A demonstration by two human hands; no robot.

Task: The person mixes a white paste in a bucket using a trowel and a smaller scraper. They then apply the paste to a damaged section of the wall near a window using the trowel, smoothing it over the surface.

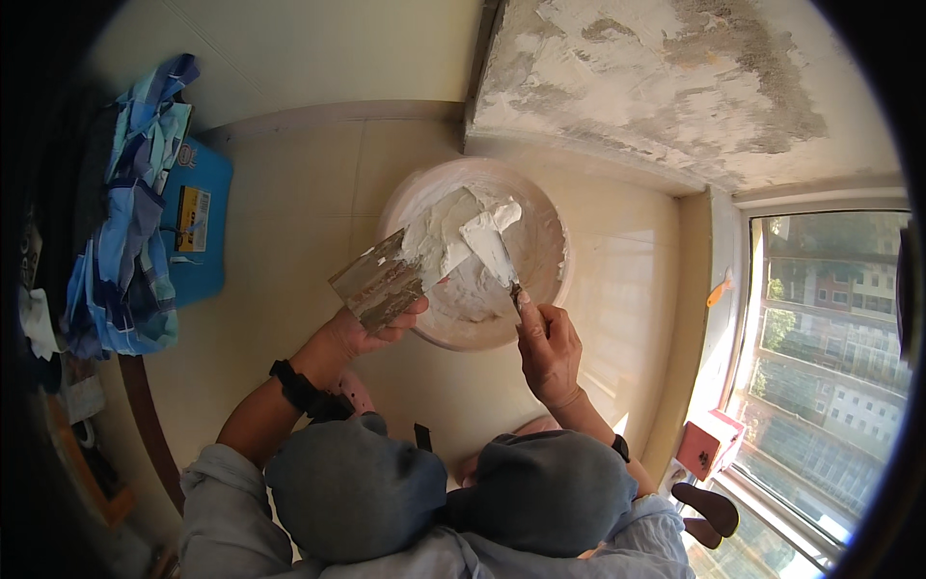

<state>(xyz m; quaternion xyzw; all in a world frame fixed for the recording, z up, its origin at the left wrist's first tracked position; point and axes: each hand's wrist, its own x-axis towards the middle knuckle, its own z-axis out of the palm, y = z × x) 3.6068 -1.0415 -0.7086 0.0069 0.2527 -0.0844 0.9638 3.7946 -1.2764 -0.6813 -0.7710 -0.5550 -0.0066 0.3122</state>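
Observation:
My left hand [372, 331] grips a flat steel plastering trowel [380, 282], its far part heaped with white putty [441, 224]. In my right hand [551, 347] is a putty knife [514, 288] by its handle, the blade coated in putty and touching or just over the heap on the trowel. Both tools are above a round pale pink basin [561, 239] on the floor, with more white putty [477, 307] inside it. The trowel's own handle is hidden beneath its plate.
A wall [651, 87] patchily coated with putty rises at upper right. At right are a window [832, 347] and a pink box [712, 443] by the sill. Blue checked cloth [134, 246] hangs beside a blue container [210, 224] at left. Tiled floor [289, 181] surrounds the basin.

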